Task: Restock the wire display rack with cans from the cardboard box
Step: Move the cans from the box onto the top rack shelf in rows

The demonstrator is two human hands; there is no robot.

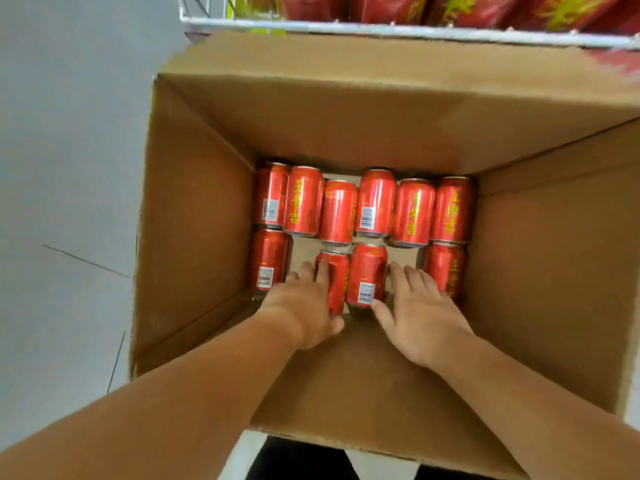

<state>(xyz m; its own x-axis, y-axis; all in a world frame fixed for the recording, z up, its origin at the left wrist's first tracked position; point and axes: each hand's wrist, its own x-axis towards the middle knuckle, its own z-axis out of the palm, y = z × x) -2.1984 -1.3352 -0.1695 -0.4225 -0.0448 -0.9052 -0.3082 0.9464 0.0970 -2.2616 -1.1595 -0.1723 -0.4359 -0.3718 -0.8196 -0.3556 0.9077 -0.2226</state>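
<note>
A large open cardboard box (194, 216) stands on the floor below me. Several red cans with yellow lettering lie on their sides on its bottom, in two rows. My left hand (304, 306) rests on a can in the near row (337, 282), fingers laid straight along it and the thumb at its near end. My right hand (420, 315) is spread flat just right of the neighbouring can (367, 271), with the thumb touching that can by its barcode. The white wire display rack (381, 31) runs along the top edge, with red cans (485, 8) standing on it.
The box walls rise high around both forearms, and its far flap leans against the rack. Pale grey floor tiles (62, 202) lie to the left. Dark shoes (298, 459) show beneath the box's near edge.
</note>
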